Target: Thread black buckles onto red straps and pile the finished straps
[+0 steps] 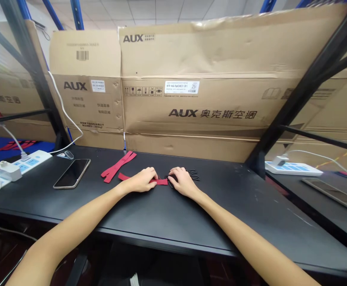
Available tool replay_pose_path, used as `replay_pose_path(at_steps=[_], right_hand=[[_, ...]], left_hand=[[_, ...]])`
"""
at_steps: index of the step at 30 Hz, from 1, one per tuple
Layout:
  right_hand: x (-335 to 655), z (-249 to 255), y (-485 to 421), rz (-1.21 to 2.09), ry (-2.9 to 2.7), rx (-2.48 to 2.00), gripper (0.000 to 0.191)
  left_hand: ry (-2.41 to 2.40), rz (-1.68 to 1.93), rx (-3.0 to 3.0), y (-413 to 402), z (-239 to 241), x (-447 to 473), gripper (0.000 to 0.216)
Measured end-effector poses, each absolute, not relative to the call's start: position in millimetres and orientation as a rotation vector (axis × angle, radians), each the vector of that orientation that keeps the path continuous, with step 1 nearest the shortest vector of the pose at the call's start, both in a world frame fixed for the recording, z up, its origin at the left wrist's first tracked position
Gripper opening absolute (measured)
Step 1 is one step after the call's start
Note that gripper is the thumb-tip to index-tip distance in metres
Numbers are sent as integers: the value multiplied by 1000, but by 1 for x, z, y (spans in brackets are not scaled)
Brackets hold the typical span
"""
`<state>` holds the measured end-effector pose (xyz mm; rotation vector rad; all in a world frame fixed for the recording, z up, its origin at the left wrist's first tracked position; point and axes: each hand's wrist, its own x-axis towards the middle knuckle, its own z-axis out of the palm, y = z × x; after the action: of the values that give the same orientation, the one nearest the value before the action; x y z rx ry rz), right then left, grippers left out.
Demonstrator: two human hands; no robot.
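My left hand (143, 180) rests on the black tabletop, its fingers closed on a red fabric strip (162, 182). The strip lies flat and sticks out on both sides of the hand. Just to the right, my right hand (182, 179) curls over a small bunch of black looped pieces (194, 174). Some loops poke out beyond its fingers; their exact kind is too small and covered to tell. Two more red strips (118, 167) lie crossed over each other behind and left of my left hand.
A phone (72, 174) lies at the left, beside a white power strip (33, 161) with plugs and cables. Cardboard panels (191, 99) stand along the table's back edge. Black metal frame posts (304, 83) rise at both sides. Another power strip (292, 169) sits on the right-hand table.
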<state>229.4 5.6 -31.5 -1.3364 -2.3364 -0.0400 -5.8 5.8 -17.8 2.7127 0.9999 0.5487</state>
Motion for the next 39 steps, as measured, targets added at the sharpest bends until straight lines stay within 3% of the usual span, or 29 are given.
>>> replay_pose_path(at_steps=[7,20,39], right_hand=[[229,-35,11,128,-2102,-1294,15],[218,-26,-3,793,-1764,-1066,31],[210,-26,-12,910,-1787,-945,31]], left_hand=[[1093,603,2541,11,-21,-8,19],[1275,711,2644,-5,-20,8,23],[1214,906,2569,-10,-19,13,27]])
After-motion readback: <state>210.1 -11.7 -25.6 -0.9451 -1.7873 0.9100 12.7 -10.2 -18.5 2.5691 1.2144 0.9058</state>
